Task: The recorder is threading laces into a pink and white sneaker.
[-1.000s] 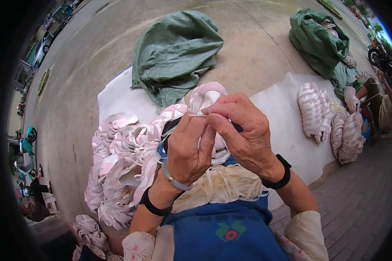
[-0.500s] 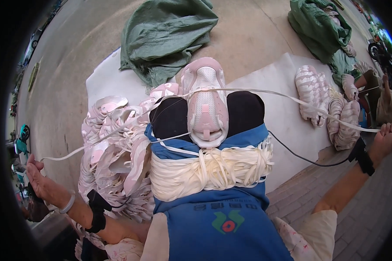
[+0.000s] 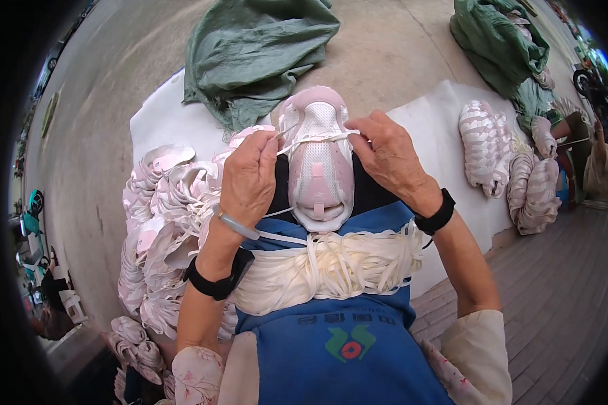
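A pink and white shoe upper [image 3: 321,179] rests in my lap between two black knee coverings, its heel end toward me. A flat white shoelace [image 3: 314,139] runs across its opening. At the left edge of the upper, my left hand [image 3: 248,177] is closed, pinching one part of the lace. My right hand [image 3: 390,156] pinches the lace on the other side, thumb and forefinger close to the upper. A thick bundle of cream laces [image 3: 331,273] lies across my blue apron [image 3: 290,364], just below the upper.
Many pink and white shoe uppers [image 3: 159,236] are heaped at my left. A green woven sack [image 3: 257,61] lies ahead on white sheeting [image 3: 419,121]. Stacked uppers [image 3: 483,148] and another green sack [image 3: 496,50] are at the right, near a person's arm [image 3: 598,152].
Both hands have come inward from far out at either side to the shoe upper. The lace, earlier stretched wide between them, now shows short across the opening.
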A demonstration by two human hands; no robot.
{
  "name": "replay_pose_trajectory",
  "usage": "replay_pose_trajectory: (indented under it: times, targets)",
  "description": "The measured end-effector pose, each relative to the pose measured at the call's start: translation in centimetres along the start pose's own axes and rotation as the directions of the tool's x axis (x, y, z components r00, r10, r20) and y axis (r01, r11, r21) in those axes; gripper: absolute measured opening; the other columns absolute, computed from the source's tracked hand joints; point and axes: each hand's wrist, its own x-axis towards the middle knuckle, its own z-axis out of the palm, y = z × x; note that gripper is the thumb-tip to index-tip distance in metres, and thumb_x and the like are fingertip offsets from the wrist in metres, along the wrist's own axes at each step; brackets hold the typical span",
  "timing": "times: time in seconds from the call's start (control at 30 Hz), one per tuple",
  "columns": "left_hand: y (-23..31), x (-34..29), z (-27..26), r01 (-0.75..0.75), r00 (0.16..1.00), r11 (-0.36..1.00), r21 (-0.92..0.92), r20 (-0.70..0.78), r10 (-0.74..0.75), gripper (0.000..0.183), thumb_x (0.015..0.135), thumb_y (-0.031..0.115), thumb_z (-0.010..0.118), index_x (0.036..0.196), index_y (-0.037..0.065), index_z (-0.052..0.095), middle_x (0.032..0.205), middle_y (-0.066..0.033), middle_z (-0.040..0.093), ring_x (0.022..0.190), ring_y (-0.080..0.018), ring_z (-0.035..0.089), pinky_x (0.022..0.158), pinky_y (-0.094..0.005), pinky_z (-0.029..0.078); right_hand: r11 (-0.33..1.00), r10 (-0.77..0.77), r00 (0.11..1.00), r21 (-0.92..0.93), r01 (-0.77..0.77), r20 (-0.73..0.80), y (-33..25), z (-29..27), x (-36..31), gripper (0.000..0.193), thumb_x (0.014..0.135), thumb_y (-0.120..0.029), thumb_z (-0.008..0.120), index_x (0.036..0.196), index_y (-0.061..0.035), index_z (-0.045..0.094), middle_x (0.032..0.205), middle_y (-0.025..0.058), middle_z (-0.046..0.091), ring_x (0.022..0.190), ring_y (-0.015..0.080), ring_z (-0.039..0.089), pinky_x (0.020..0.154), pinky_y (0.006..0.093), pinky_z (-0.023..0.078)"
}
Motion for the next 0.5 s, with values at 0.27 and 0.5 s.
replay_pose_trajectory:
  times: [0.27,0.5]
  targets:
    - [-1.3,3.2,1.7,0.179,0.867,0.92,0.349,0.385,-0.315,0.027,0.098,0.023,0.048,0.095,-0.001,0.06,0.077,-0.02,0.062,0.072,-0.0376,0.061,0.067,-0.0402,0.047,0.975,0.04,0.979,-0.22,0.005,0.198,-0.3,1.5,0.9,0.009,0.083,-0.01,0.063,0.091,-0.004,0.064,0.089,0.0131,0.058,0.08,0.0326,0.062,0.07,0.0413,0.051]
    - [-2.2,3.2,1.5,0.18,0.905,0.974,0.136,0.365,-0.218,0.017,0.092,0.016,0.058,0.093,-0.001,0.063,0.078,-0.0163,0.063,0.075,-0.0332,0.061,0.069,-0.0381,0.047,0.902,-0.161,0.962,-0.363,0.234,0.219,-0.5,1.4,1.9,0.01,0.079,-0.005,0.062,0.086,-0.0035,0.056,0.089,0.0116,0.054,0.076,0.0299,0.063,0.063,0.0366,0.053]
